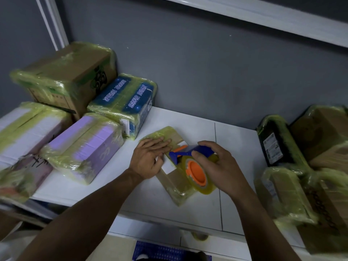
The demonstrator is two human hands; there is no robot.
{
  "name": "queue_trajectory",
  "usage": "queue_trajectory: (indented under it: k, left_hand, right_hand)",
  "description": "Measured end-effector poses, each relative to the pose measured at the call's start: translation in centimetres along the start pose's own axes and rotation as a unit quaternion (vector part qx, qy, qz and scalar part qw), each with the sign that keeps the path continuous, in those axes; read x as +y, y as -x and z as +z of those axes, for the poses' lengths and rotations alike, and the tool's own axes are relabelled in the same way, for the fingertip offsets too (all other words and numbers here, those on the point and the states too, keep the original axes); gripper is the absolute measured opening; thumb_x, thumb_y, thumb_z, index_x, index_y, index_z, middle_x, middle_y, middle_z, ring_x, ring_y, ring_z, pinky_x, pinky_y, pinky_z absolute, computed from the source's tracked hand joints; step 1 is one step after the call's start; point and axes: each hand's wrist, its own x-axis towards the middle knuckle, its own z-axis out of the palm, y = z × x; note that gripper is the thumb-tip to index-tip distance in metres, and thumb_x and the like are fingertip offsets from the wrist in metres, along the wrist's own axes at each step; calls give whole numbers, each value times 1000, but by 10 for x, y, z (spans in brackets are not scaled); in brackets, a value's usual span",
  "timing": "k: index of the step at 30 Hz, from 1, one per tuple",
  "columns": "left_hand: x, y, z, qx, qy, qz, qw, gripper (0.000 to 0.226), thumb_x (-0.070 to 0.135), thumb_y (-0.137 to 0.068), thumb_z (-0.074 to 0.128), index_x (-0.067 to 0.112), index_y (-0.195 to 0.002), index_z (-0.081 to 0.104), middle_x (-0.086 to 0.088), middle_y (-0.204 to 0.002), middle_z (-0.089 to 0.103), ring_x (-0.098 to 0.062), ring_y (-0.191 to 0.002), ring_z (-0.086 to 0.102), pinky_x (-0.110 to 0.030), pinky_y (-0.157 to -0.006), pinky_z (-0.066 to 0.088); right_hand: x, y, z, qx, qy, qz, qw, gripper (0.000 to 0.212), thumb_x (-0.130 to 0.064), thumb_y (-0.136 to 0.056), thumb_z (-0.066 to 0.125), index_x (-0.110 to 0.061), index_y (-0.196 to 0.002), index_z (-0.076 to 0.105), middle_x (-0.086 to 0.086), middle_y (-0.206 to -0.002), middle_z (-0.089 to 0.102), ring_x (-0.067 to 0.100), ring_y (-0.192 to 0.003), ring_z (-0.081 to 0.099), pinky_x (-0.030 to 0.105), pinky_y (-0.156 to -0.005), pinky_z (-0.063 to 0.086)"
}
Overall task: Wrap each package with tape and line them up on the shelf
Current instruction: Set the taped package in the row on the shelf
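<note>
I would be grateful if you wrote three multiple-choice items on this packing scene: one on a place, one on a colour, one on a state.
1. Where does the blue package lie?
A) Inside a drawer
B) By the wall, beyond the purple package
C) On a chair

2. What colour is the hub of the tape dispenser?
A) Green
B) White
C) Orange

3. What is the left hand doing?
A) Pressing flat on the small package
B) Gripping the tape dispenser
C) Hanging beside the table

Answers:
1 B: it sits against the wall, past the purple package.
2 C: the core inside the tape roll is orange.
3 A: its fingers lie straight on the small package, while the right hand grips the tape dispenser.
</note>
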Motion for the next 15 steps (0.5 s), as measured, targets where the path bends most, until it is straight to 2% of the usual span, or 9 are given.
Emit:
queue_trajectory:
  k: [3, 6, 10, 13, 15]
  left_hand:
    - [-3, 0, 2, 0, -5, -1, 1000, 52, 31, -90, 36, 19, -124, 74, 5, -135, 65, -18, -132, 57, -36, -109, 37]
    - [-3, 1, 5, 5, -3, 5, 1000, 51, 30, -91, 36, 20, -124, 74, 6, -136, 65, -17, -131, 57, -37, -108, 40]
    - [-2, 1, 7, 23, 7, 14, 1000, 49, 28, -90, 38, 22, -120, 76, 7, -134, 65, -15, -131, 58, -37, -106, 42]
    - [-4, -1, 9, 36, 8, 24, 999, 48, 27, -90, 38, 22, -117, 77, 8, -133, 66, -14, -130, 58, -35, -105, 41]
    - [-6, -2, 10, 39, 3, 33, 999, 47, 26, -90, 39, 22, -117, 77, 8, -133, 66, -13, -130, 58, -34, -104, 41]
  right_hand:
    - [3, 2, -6, -16, 25, 3, 1000, 41, -64, -93, 62, -53, -131, 52, -22, -124, 59, 7, -110, 60, 23, -81, 54]
    - [3, 7, -8, -21, 24, 0, 999, 43, -62, -93, 63, -52, -133, 53, -21, -126, 60, 8, -113, 60, 26, -88, 55]
    - [3, 14, -15, -24, 39, -2, 999, 41, -61, -93, 63, -52, -132, 54, -24, -123, 61, 3, -110, 61, 19, -81, 52]
    - [3, 19, -27, -22, 40, -9, 999, 37, -67, -87, 63, -61, -122, 55, -35, -113, 62, -9, -103, 60, 9, -72, 46]
    - [3, 23, -28, -33, 47, -12, 998, 34, -72, -81, 58, -70, -114, 52, -43, -110, 58, -16, -101, 57, 9, -71, 46]
